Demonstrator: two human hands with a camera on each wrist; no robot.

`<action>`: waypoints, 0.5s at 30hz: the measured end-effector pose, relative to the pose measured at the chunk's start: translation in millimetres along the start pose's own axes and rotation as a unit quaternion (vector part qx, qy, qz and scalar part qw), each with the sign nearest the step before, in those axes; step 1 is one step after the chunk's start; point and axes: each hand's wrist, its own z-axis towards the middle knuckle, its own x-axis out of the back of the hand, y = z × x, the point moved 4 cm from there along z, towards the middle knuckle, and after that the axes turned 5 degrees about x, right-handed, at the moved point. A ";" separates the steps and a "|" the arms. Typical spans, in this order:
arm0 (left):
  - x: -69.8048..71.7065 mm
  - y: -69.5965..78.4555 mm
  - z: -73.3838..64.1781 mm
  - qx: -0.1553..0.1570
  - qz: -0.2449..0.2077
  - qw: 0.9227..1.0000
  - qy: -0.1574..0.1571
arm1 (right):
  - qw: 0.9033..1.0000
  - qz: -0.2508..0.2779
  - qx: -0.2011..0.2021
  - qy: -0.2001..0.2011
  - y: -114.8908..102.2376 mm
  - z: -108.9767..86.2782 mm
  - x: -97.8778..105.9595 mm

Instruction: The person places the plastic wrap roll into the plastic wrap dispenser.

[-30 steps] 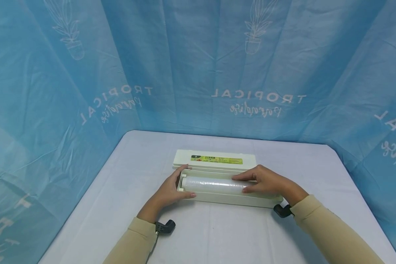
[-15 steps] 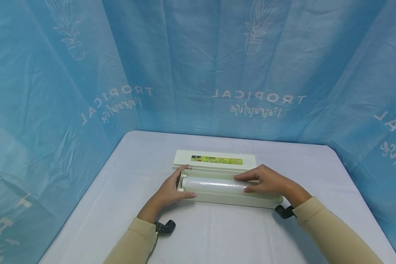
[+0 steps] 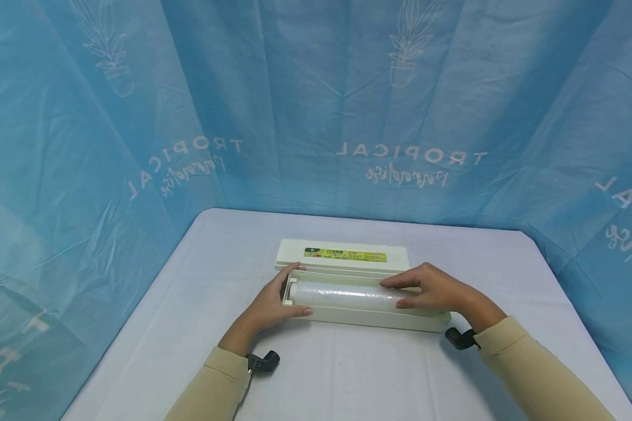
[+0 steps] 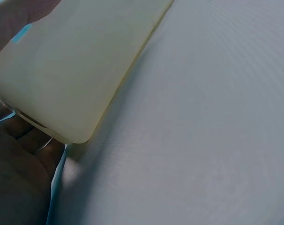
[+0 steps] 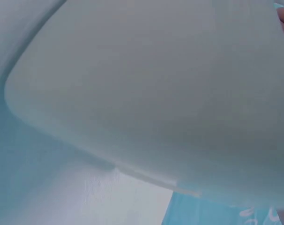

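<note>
A long cream-white plastic box point(image 3: 358, 317) sits open-topped on the table, holding a clear cling film roll point(image 3: 342, 294). My left hand point(image 3: 267, 301) grips the box's left end, thumb along the front wall, fingers round the far side. In the left wrist view, the box wall point(image 4: 85, 70) lies between thumb and curled fingers point(image 4: 48, 152). My right hand point(image 3: 436, 290) reaches into the box from the right, thumb and fingers on either side of the roll, hiding its right end. The right wrist view is mostly filled by the box point(image 5: 146, 84).
Just behind the box lies a matching lid point(image 3: 397, 257) with a yellow-green label point(image 3: 346, 255). A white cloth covers the table point(image 3: 347, 374). Blue printed curtains point(image 3: 311, 117) surround its back and sides. A dark camera point(image 3: 264, 362) is worn on each wrist.
My right hand has shifted slightly to the right along the cling film roll, baring more of it. The left hand, box and lid have stayed put.
</note>
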 end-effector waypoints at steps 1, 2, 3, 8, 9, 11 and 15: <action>0.0 0.2 -0.1 -0.001 0.000 1.000 0.000 | 1.000 0.000 0.000 0.001 -0.2 -1.3 0.5; 0.0 0.5 -0.2 -0.001 0.000 1.000 0.000 | 1.000 0.000 0.000 0.002 -0.4 -2.7 1.0; -0.1 0.4 -0.1 -0.002 0.001 1.000 0.000 | 1.000 -0.001 0.002 0.003 -0.1 -3.9 1.1; -0.2 -0.1 0.9 -0.003 0.002 1.000 0.000 | 1.000 0.003 0.007 0.009 1.9 -9.3 2.1; 0.0 0.0 0.8 -0.004 0.003 1.000 0.000 | 1.000 0.001 0.008 0.010 2.6 -10.2 2.4; 0.3 0.3 0.5 -0.003 0.002 1.000 0.001 | 1.000 -0.006 0.008 0.014 3.0 -11.9 3.7; 0.1 0.5 -0.1 -0.001 -0.001 1.000 -0.001 | 0.999 -0.030 0.016 0.025 2.6 -16.2 7.0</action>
